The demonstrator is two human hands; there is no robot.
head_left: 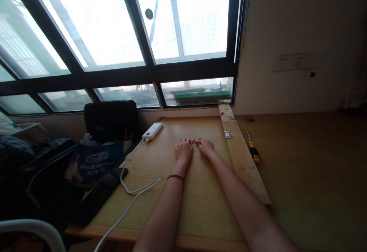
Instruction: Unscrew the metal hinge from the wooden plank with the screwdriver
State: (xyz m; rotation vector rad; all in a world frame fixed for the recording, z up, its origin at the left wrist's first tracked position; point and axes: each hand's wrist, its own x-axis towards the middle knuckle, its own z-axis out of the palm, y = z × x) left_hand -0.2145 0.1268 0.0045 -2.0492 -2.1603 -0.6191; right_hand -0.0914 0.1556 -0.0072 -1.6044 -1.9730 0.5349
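Between left hand [184, 149] and right hand [205, 146] sits a dark piece [193, 141], too small to show its long axis; whether pinched, I cannot tell.

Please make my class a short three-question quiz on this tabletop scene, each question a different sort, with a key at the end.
1. Choose one: what lies just to the right of the wooden board? a) a hammer; b) a screwdriver; c) a ruler.
2. True or false: the bracelet is worn on the right wrist.
3. Short answer: which is nearer the small metal piece on the board, the left hand or the right hand?

Key: 1: b. 2: false, it is on the left. 3: the right hand.
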